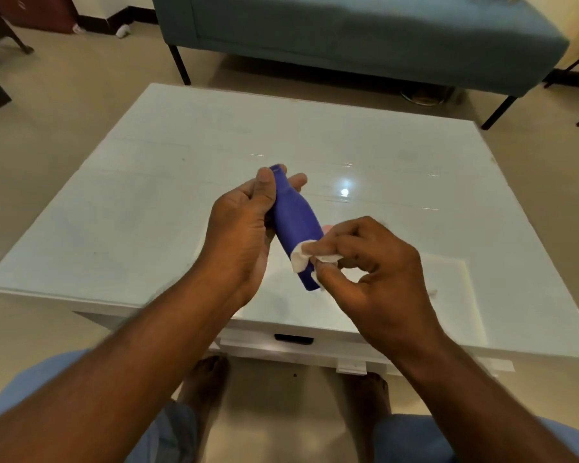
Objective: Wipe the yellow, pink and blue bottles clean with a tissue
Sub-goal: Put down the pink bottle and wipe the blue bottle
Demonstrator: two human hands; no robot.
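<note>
While you hold things this way, here is what can slip:

blue bottle (296, 225): held in the air above the table (147, 195), tilted, neck up and away from you, base toward you. Yellow and pink bottles are not in view.

left hand (241, 228): fingers and thumb curled round the bottle's upper body and neck. The grip sits high, so the base hangs free (my read: a hard rub down there could twist the bottle out of your fingers).

right hand (365, 262): thumb and fingertips pinched together on the tissue (306, 259), pressing it against the lower body of the bottle.

tissue risk: it is a small wad, mostly hidden under your fingers; it may tear, or bare fingertips may smear the surface you are cleaning.

drop risk: the table top looks glossy and hard, so a dropped bottle would likely bounce or roll off the near edge toward your feet (208, 379).

coverage risk: the area under your left hand stays unwiped unless you regrip.
</note>
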